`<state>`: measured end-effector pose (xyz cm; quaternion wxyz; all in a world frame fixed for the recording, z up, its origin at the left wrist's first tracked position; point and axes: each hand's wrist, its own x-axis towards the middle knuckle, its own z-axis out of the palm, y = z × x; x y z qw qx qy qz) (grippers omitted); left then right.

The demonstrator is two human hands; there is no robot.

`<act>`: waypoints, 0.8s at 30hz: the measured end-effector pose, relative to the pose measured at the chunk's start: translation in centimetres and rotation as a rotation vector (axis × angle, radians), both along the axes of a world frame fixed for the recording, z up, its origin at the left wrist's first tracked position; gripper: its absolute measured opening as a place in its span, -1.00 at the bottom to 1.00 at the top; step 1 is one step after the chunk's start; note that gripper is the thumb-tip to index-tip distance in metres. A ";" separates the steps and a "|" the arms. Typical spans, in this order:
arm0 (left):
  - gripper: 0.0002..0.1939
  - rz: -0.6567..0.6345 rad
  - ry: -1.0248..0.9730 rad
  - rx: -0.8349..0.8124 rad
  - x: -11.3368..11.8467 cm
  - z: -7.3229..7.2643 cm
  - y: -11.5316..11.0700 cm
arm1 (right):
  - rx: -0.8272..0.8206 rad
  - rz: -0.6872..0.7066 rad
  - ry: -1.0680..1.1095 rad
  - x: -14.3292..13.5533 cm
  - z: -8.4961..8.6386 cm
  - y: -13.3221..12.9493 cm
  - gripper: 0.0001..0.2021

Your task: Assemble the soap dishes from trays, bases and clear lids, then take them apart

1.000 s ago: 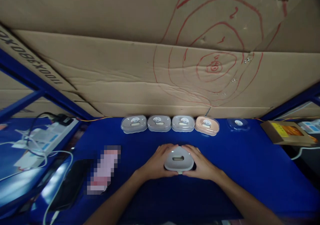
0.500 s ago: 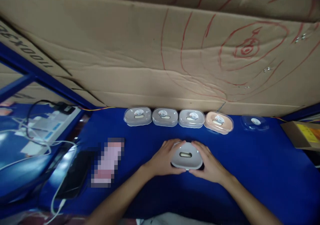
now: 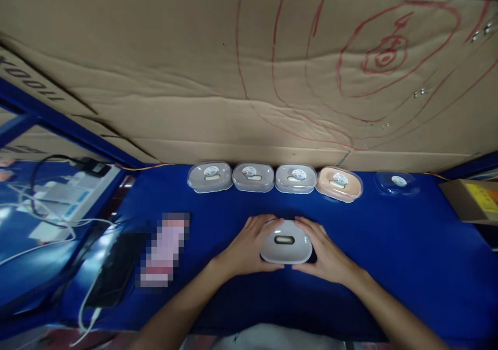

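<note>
A light grey oval case [image 3: 287,251] with a slot in its top is held between both hands over the blue table. My left hand [image 3: 252,246] grips its left side, thumb at the upper edge and fingers along the lower edge. On the right side my right hand [image 3: 324,251] grips it the same way. Behind stands a row of cases under clear covers with round stickers: several grey ones, such as the one at the left end [image 3: 202,180], and a peach one [image 3: 346,188]. A clear cover [image 3: 383,183] lies alone to their right.
A blurred-out pink item [image 3: 165,249] and a dark phone [image 3: 116,272] on a white cable lie at the left. Farther left is a power strip [image 3: 83,189] with tangled cords. A cardboard box [image 3: 453,197] stands at the right, a cardboard wall [image 3: 175,116] behind.
The camera view has shifted slightly. Both hands still hold the grey case, whose top now looks a little more level and turned toward the camera.
</note>
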<state>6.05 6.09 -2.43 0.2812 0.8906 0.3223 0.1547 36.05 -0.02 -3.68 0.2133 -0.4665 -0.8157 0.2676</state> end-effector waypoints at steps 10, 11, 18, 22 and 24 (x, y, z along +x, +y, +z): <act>0.19 -0.031 0.004 0.014 -0.2 0.5 -0.1 | 0.015 -0.012 -0.046 -0.2 0.5 -0.3 0.18; 0.18 -0.038 -0.003 0.025 -0.2 0.6 -0.1 | 0.023 -0.012 -0.048 -0.2 0.4 -0.4 0.17; 0.15 -0.075 -0.009 0.018 -0.4 0.8 -0.3 | -0.004 -0.016 -0.071 0.0 -0.1 -1.2 0.20; 0.21 -0.080 -0.029 -0.013 -0.7 0.7 0.1 | -0.070 -0.031 -0.096 0.2 -0.3 -1.0 0.25; 0.22 -0.059 -0.037 -0.043 -0.9 0.7 0.3 | -0.087 -0.048 -0.099 0.3 -0.3 -0.9 0.27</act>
